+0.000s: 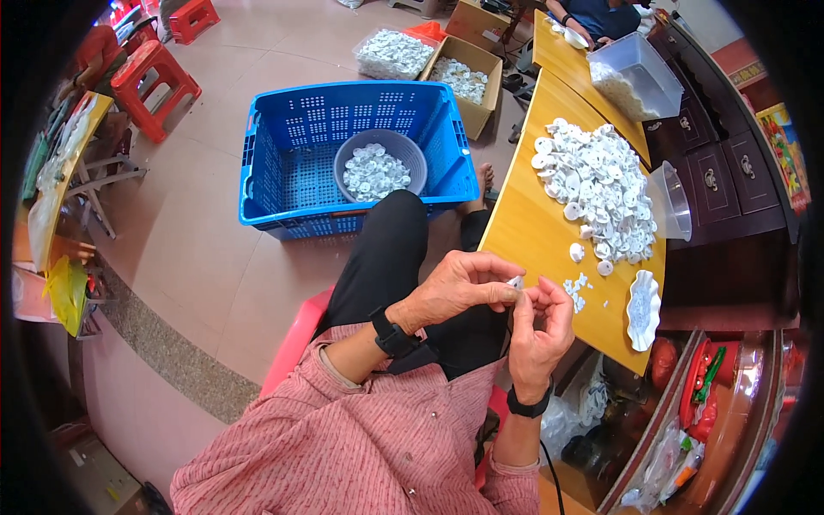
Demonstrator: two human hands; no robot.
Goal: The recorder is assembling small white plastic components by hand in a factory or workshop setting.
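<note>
The left hand (463, 287) pinches a small white part (516, 282); the right hand (541, 328) curls beside it, its grip unclear. Marks on the rear cardboard box (474, 26) are too small to read.

We pinch a white piece (516, 281) in our left hand (463, 287), right hand (540, 333) alongside. A white pile (601, 193) tops our bench (534, 225).

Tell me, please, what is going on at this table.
A seated person pinches a small white piece in the left hand, with the right hand close beside it; whether that one touches it is unclear. The yellow table bears a heap of white pieces, tiny pale bits and a scalloped dish. Left of the table, a grey bowl of white pieces sits inside a blue crate.
</note>
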